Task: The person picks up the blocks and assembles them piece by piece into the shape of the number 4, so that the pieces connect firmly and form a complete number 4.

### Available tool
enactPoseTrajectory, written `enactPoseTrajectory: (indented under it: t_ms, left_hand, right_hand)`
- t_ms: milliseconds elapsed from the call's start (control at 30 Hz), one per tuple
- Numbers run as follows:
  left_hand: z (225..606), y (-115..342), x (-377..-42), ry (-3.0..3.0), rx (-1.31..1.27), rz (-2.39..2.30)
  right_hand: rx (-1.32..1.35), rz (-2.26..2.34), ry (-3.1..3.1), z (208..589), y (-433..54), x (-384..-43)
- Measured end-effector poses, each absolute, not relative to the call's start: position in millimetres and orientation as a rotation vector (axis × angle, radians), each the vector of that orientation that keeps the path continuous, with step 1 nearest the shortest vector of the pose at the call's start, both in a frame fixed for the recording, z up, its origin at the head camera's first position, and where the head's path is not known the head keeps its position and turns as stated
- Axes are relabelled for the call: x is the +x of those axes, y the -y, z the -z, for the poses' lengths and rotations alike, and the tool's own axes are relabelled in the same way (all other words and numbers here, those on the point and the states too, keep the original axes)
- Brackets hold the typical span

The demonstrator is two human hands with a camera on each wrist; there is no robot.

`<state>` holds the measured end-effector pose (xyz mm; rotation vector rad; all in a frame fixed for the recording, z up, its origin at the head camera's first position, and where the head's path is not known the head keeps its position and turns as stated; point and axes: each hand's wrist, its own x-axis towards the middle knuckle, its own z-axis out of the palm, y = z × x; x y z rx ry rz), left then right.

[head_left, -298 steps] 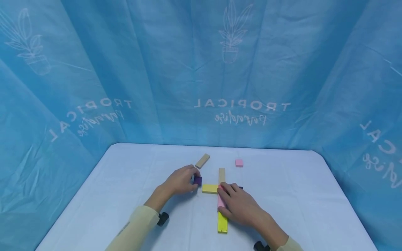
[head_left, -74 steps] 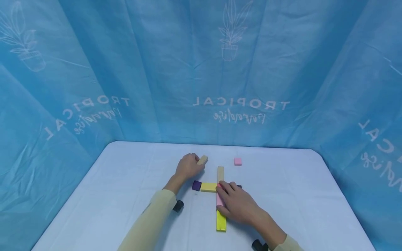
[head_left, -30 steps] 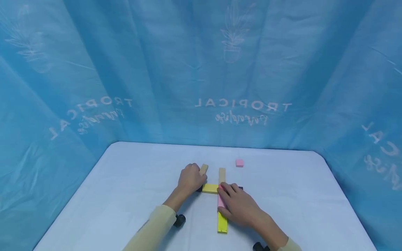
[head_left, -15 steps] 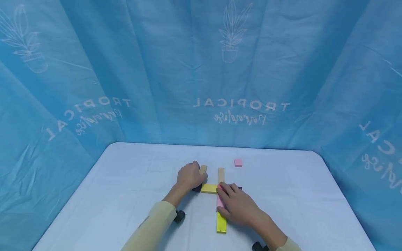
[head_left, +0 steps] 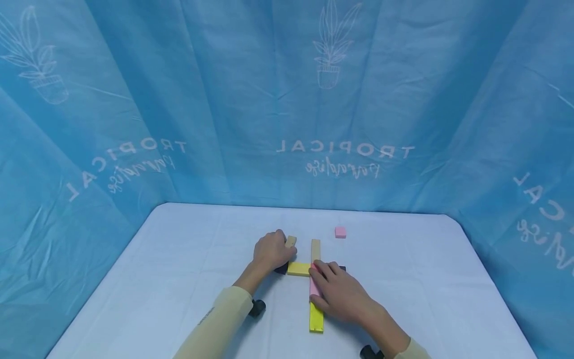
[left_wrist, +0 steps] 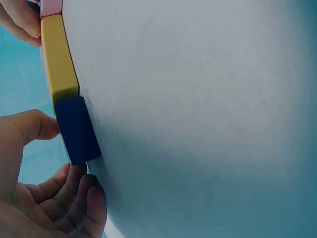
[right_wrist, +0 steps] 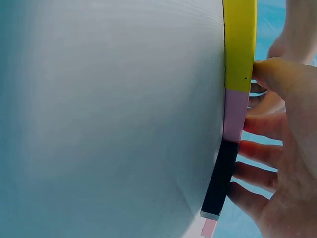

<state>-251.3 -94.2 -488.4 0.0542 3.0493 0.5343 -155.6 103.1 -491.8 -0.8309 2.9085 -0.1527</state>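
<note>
My left hand point(head_left: 271, 251) pinches a plain wooden block point(head_left: 291, 242), its near part covered by the fingers. That block stands just behind a dark purple block point(head_left: 281, 269), which meets the left end of a pale yellow block point(head_left: 299, 269). In the left wrist view the dark block point(left_wrist: 77, 131) hides the wooden one, with thumb and fingertips at its far side. My right hand point(head_left: 341, 291) rests with spread fingers on a pink block point(head_left: 316, 289) and, in the right wrist view, a black block point(right_wrist: 220, 178). Its thumb touches the bright yellow block point(right_wrist: 240, 44).
Another wooden block point(head_left: 316, 249) extends the row behind the pink block. A small pink block point(head_left: 340, 232) lies apart toward the back. All lie on a white-covered table point(head_left: 188, 259), with blue curtains point(head_left: 251, 99) behind and at both sides.
Earlier the left hand held the purple block by the pale yellow one, then gripped the wooden block farther back. It has since brought that block nearer, behind the purple one. The right hand stays put.
</note>
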Motion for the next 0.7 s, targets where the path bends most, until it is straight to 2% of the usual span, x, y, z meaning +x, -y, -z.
enactPoseTrajectory:
  t_ms: [700]
  left_hand:
    - [489.5,98.2,-249.0,-2.997,0.046,-0.564]
  right_hand:
    - [-0.847,0.16,-2.922,492.9,-103.6,-155.2]
